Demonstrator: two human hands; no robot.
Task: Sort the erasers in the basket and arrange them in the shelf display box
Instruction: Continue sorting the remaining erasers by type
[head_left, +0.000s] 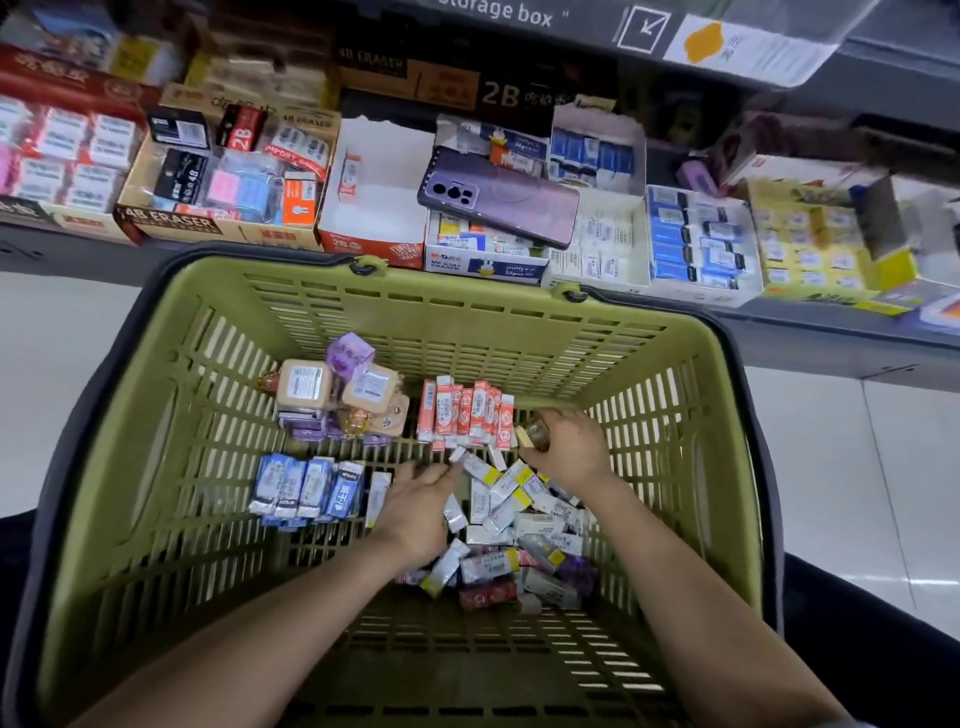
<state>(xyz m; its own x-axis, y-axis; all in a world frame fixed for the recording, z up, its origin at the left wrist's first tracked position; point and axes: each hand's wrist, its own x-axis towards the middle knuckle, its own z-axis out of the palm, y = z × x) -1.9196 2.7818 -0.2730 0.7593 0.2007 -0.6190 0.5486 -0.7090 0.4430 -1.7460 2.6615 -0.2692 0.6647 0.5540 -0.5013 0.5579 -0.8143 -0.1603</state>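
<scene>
Green basket (156, 467), on the floor before the shelf (810, 332): contents part-sorted, nothing being carried to a display box at present. Left section of the basket floor: blue erasers (306, 488), lined side by side in one row. Behind them, toward the far wall: tan erasers (332, 389), stacked, with a purple eraser (350, 353) on top. Centre, far side: red-and-white erasers (465, 413), stood upright in a tight row. Right of centre, near side: loose heap (514, 525) of white, yellow-ended and some darker erasers, lying every way, unsorted. On the shelf above, an open white display box (379, 192) holds a single eraser and looks ready to take more; just right of it, a phone (498, 200) lies across another box. Judged state of work: three groups made up inside the basket, the heap yet to be gone through, the filling of the shelf boxes largely ahead. Left hand (415, 504): fingers stretched nearly straight, tips touching the near edge of the loose heap, gripping nothing that shows. Right hand (566, 447): fingers curled round a small brown packet (535, 434), likely an eraser, held just beside the right end of the red-and-white row.
</scene>
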